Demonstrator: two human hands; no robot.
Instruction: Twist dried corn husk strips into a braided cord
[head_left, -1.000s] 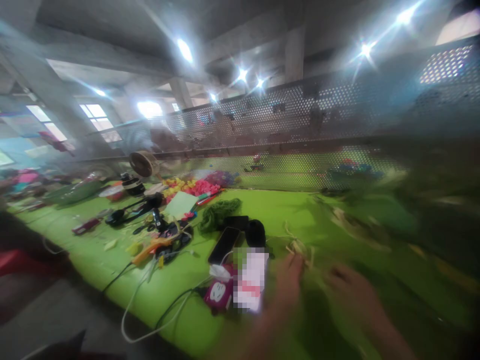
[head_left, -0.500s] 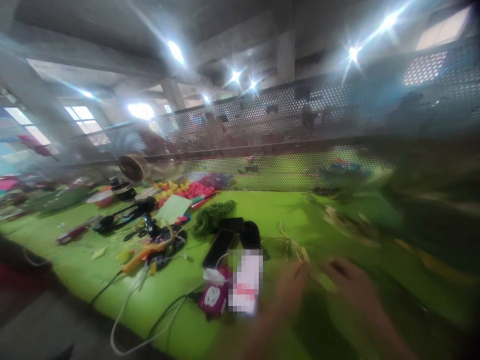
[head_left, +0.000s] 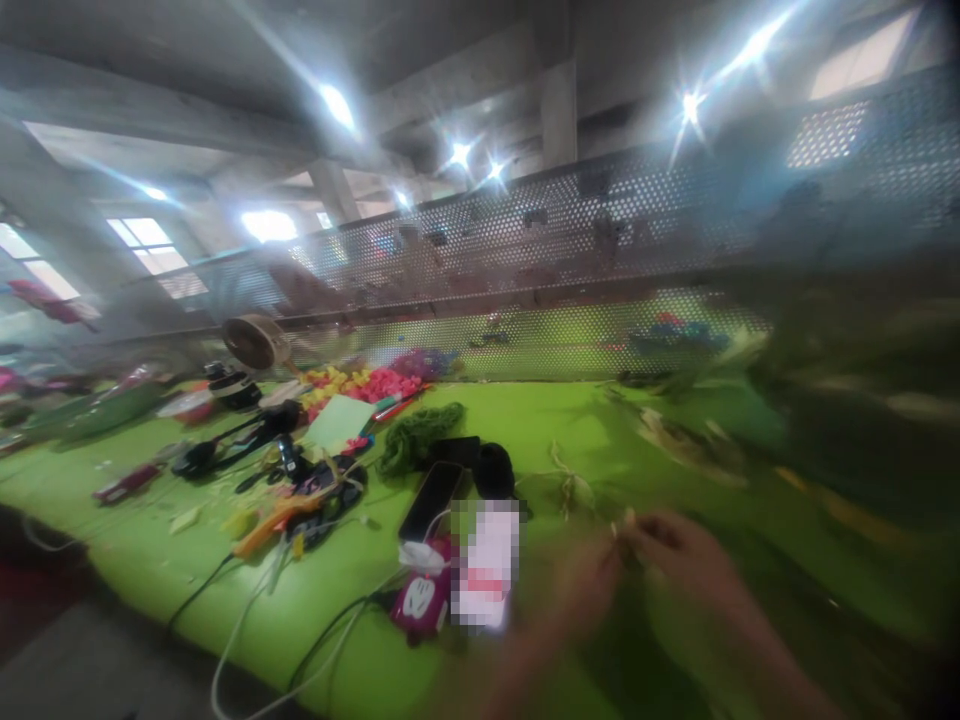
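Note:
My right hand [head_left: 679, 550] is closed in a pinch over the right part of the green table. My left hand [head_left: 589, 575], blurred, is closed too, and its fingertips meet those of the right. A small pale tip shows at the joined fingertips; what it belongs to is too blurred to name. Just beyond the left hand, thin pale twisted strands [head_left: 574, 490] lie on the table. A lit phone [head_left: 487, 565], partly pixelated, is left of my left hand, beside a purple box with a white face [head_left: 420, 600].
A dark phone [head_left: 433, 502], a round black object [head_left: 493, 470], green yarn [head_left: 420, 437] and an orange-handled tool [head_left: 270, 528] with a cord lie leftward. Behind are pink and yellow pieces [head_left: 382, 384], a small fan [head_left: 255, 342] and a perforated metal screen [head_left: 525, 265]. Pale leafy material [head_left: 690, 445] lies right.
My hands have come together; before, they were slightly apart with a pale yellow-green strip near the right fingers. The whole view has shifted a little, so the table things sit further left.

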